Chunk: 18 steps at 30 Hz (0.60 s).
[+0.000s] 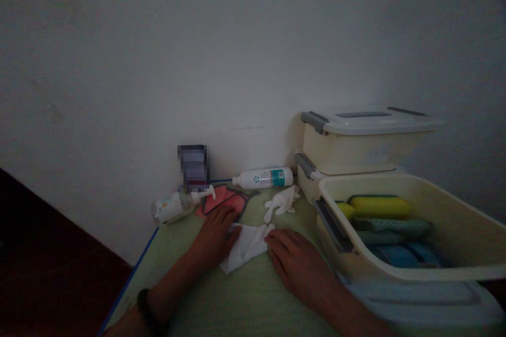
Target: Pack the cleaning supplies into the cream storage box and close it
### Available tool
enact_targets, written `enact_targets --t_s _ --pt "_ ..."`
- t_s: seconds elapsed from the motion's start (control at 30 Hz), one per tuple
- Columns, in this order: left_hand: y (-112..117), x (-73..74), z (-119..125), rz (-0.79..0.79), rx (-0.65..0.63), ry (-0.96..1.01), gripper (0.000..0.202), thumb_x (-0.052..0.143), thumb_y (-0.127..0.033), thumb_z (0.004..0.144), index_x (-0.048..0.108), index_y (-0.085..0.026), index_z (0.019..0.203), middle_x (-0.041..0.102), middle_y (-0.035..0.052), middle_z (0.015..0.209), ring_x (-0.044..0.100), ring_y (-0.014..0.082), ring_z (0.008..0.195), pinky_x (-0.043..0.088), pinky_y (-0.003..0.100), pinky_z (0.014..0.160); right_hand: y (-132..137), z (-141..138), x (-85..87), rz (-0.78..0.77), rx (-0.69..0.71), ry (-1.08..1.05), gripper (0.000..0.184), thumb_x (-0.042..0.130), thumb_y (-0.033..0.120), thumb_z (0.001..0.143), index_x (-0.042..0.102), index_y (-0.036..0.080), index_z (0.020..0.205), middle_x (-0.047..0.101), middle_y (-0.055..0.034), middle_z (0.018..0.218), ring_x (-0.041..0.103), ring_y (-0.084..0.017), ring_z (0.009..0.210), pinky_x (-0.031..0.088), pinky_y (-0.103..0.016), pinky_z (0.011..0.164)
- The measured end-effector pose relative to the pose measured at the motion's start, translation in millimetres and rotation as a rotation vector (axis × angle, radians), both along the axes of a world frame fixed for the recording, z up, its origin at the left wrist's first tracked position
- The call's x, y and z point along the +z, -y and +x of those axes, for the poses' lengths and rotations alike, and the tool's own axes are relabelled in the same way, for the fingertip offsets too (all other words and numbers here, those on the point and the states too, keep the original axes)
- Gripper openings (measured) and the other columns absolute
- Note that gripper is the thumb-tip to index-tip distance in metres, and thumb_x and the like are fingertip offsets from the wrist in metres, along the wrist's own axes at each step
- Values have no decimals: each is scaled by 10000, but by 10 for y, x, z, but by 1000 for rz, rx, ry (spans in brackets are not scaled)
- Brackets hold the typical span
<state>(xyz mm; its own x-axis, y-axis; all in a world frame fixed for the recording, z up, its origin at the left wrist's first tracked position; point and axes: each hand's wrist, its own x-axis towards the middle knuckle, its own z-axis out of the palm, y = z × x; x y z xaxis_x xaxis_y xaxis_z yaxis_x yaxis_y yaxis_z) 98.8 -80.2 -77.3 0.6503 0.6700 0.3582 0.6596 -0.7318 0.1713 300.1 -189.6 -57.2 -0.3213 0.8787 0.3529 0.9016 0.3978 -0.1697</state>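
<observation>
A folded white cloth (248, 246) lies on the table between my two hands. My left hand (215, 234) rests over its left side, thumb on the cloth and fingers stretched forward to a red mesh piece with dark edging (225, 199). On the other side, my right hand (294, 260) lies low with fingers extended, the tips touching the cloth's right edge. Both hands look open and flat rather than closed round it. Beyond my right fingertips sits a crumpled white glove-like piece (283, 201).
A clear pump bottle (172, 208) lies at the left edge of the green tabletop (209, 300). A white bottle (263, 178) lies by the wall, near a blurred upright item (193, 166). At right, an uncovered cream bin (379, 271) holds yellow and green things, beside a lidded bin (356, 150).
</observation>
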Motion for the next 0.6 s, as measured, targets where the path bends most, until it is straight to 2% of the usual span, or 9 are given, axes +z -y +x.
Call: enact_targets --t_s 0.07,0.13,0.27,0.43,0.6 --pt "-4 11 -2 -17 -23 -4 280 490 -227 869 571 -173 1132 610 125 1173 566 262 1102 472 459 937 -25 36 -130 -24 -2 -74 318 463 128 863 629 154 1134 656 -103 1117 593 -248 1032 503 -420 913" --pt "-8 27 2 -31 -49 0 268 484 -208 868 582 -180 1117 617 115 1163 569 248 1099 473 443 939 -27 56 -172 -44 -6 -148 330 464 134 860 619 170 1149 643 -98 1136 580 -237 1060 490 -412 946" --pt "-13 57 11 -49 -88 21 259 484 -186 857 595 -182 1091 626 113 1151 570 248 1096 476 443 934 3 52 -150 -89 -56 -243 367 458 146 859 583 194 1201 608 -99 1195 556 -226 1121 466 -398 988" --pt "-13 80 20 -60 -106 44 263 477 -184 856 589 -187 1093 631 107 1141 565 242 1096 471 436 934 14 72 -142 -157 -77 -264 391 464 189 870 551 136 1247 560 -133 1267 507 -230 1194 419 -396 1038" --pt "2 120 67 -79 -81 59 166 468 -184 853 616 -168 928 663 96 971 591 239 969 483 430 876 6 81 -130 -178 -112 -246 416 435 193 885 530 77 1273 547 -170 1282 482 -243 1220 390 -411 1057"
